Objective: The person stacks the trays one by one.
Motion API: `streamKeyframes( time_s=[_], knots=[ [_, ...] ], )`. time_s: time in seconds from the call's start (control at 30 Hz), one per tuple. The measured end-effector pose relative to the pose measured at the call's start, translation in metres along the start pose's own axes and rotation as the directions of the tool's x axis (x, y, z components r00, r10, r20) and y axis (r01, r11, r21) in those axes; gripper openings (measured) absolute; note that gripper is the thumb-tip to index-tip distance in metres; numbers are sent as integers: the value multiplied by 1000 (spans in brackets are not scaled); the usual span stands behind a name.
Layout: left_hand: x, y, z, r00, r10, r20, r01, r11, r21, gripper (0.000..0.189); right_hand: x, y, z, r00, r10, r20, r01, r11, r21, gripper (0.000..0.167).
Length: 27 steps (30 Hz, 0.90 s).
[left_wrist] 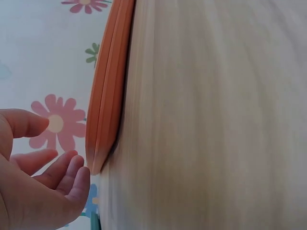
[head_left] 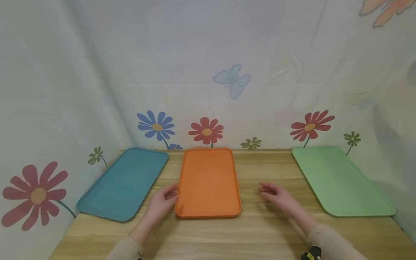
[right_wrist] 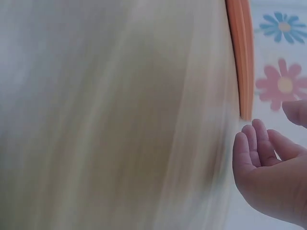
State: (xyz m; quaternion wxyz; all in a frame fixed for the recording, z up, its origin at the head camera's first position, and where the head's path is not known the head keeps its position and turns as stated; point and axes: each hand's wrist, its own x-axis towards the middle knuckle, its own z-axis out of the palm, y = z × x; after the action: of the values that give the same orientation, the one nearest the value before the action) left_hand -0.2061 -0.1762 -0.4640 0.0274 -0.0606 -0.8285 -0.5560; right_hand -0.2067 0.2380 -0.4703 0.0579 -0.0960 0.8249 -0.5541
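An orange tray (head_left: 209, 182) lies flat in the middle of the wooden table. My left hand (head_left: 162, 202) is at the tray's left edge in the head view, fingers loosely bent and thumb apart, with nothing in its grasp. In the left wrist view, that hand (left_wrist: 45, 177) shows beside the tray's ridged side (left_wrist: 108, 91). To the right of the tray, a short gap away, hovers my right hand (head_left: 279, 198), its fingers relaxed. The right wrist view shows this hand (right_wrist: 268, 167) also holding nothing, near the end of the orange tray's side (right_wrist: 242, 57).
A blue tray (head_left: 125, 184) lies at the left of the table, angled. A light green tray (head_left: 342, 180) lies at the right. Behind and beside the wooden table (head_left: 227, 236) hangs a white curtain (head_left: 182, 54) printed with flowers and butterflies.
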Motion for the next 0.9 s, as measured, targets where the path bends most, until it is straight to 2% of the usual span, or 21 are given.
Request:
streamKeyframes(
  time_s=[0.17,0.47,0.7,0.9],
  knots=[
    [2,2,10,997,71,-39,-71,997,-14,43,-4,7,-19,995,-10,-95,6,999,-44,47],
    [8,11,26,990,125,-67,-127,991,-30,46,-11,16,-55,972,-77,-223,47,989,-138,49],
    [10,21,34,987,146,-64,-148,988,-34,46,-15,22,-80,957,-53,-284,-4,981,-195,51],
    [11,24,43,982,182,-56,-184,982,-46,43,-20,24,-96,948,-40,-317,-40,970,-242,52]
  ],
)
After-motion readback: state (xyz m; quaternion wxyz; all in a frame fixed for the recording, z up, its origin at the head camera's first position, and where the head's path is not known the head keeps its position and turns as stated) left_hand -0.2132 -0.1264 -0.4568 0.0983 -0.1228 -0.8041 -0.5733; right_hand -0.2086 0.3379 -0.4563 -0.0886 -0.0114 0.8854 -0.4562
